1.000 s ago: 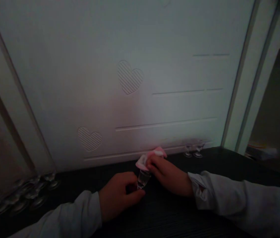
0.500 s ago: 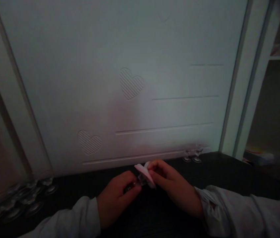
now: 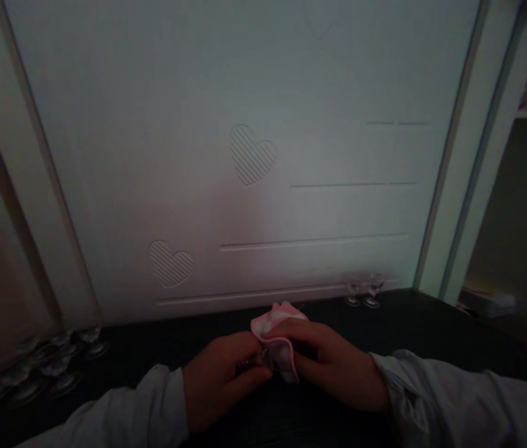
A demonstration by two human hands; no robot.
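Left grip: one glass; right grip: one cloth

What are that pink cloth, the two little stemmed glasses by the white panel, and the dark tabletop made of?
The pink cloth looks like soft, matte fabric: it bends in loose folds. The two stemmed glasses seem glass, though clear plastic is possible: they are see-through with pale glints. The dark tabletop may be wood or laminate, dull, with faint streaks.
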